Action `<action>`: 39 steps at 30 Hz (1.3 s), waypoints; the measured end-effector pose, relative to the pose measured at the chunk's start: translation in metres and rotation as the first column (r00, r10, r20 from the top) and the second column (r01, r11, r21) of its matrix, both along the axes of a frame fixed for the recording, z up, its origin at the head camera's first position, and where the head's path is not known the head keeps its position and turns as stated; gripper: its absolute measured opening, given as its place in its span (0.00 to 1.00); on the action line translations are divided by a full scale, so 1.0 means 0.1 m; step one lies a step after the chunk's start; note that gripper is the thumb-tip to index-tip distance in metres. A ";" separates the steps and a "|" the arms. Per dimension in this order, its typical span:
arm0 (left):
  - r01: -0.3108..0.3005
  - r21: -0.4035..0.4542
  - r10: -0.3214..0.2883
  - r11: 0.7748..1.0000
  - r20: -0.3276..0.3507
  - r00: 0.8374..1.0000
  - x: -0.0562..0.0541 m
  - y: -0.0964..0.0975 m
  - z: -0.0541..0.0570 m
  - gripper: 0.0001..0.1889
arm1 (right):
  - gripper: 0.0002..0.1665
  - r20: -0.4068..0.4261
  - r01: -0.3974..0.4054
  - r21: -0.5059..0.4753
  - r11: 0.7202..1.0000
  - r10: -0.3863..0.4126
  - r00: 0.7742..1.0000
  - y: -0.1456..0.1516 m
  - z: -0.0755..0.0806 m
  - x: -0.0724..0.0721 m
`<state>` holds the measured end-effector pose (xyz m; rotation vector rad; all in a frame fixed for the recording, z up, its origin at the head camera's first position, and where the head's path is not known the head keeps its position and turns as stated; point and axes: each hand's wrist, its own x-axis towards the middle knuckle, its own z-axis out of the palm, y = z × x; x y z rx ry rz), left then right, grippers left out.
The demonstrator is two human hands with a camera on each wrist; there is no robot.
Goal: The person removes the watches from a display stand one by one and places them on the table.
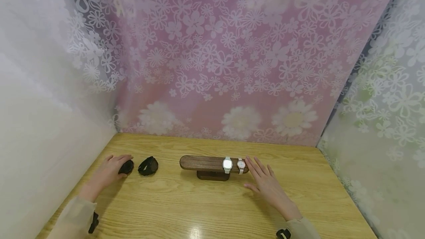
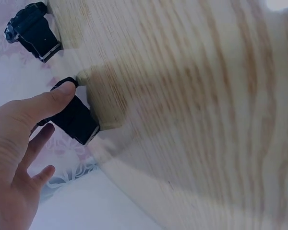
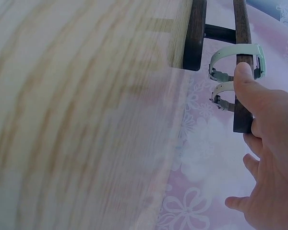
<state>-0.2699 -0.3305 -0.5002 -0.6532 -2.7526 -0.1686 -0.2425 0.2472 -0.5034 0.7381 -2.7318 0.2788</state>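
At the left of the table, my left hand (image 1: 111,170) grips a black wristwatch (image 1: 126,167); the left wrist view shows the thumb pressed on its strap (image 2: 77,120). A second black watch (image 1: 148,166) stands on the table just right of that hand. A dark wooden watch stand (image 1: 199,163) with a rounded bar carries a pale green square-faced watch (image 1: 227,163) and a small white-strapped round watch (image 1: 241,164) toward its right end. My right hand (image 1: 267,185) has its fingers extended, fingertips right at that end of the bar, beside the white-strapped watch.
The light wood table (image 1: 172,209) is bounded by a pink floral curtain (image 1: 212,65) behind, a white wall (image 1: 49,102) at left and a floral sheet (image 1: 391,121) at right. Wrist straps with dark devices (image 1: 94,222) sit on both sleeves.
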 end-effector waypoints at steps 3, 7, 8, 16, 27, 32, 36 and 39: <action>0.000 0.015 0.000 1.000 -0.013 1.000 0.00 -0.02 -0.03 0.39 | 0.54 0.000 0.001 -0.004 1.000 -0.001 1.000 0.01 -0.01 0.00; -0.021 0.048 0.021 0.999 -0.006 1.000 0.00 -0.02 -0.05 0.38 | 0.53 -0.008 -0.001 -0.005 1.000 0.000 1.000 0.01 -0.02 0.00; -0.028 0.055 0.028 0.998 -0.003 1.000 0.00 -0.02 -0.05 0.38 | 0.53 -0.011 -0.002 -0.005 1.000 0.002 1.000 0.02 -0.02 0.00; -0.063 0.142 0.071 0.988 -0.051 0.996 0.04 0.03 0.00 0.28 | 0.54 -0.010 -0.002 -0.002 1.000 0.002 1.000 0.02 -0.02 0.00; -0.028 0.165 0.070 0.986 -0.254 0.965 0.09 0.27 0.08 0.25 | 0.54 0.012 0.008 -0.001 1.000 -0.008 1.000 0.01 0.00 0.01; 0.006 0.163 0.040 0.987 -0.276 0.960 0.08 0.46 0.12 0.27 | 0.52 0.029 0.010 -0.017 1.000 -0.009 1.000 0.00 0.03 0.02; 0.026 0.171 0.023 0.985 -0.278 0.960 0.05 0.65 0.14 0.31 | 0.52 0.034 0.012 -0.020 1.000 -0.012 0.999 0.00 0.03 0.03; 0.039 0.180 0.013 0.983 -0.278 0.960 0.02 0.79 0.13 0.31 | 0.53 0.032 0.013 -0.010 1.000 -0.013 0.999 -0.01 0.02 0.02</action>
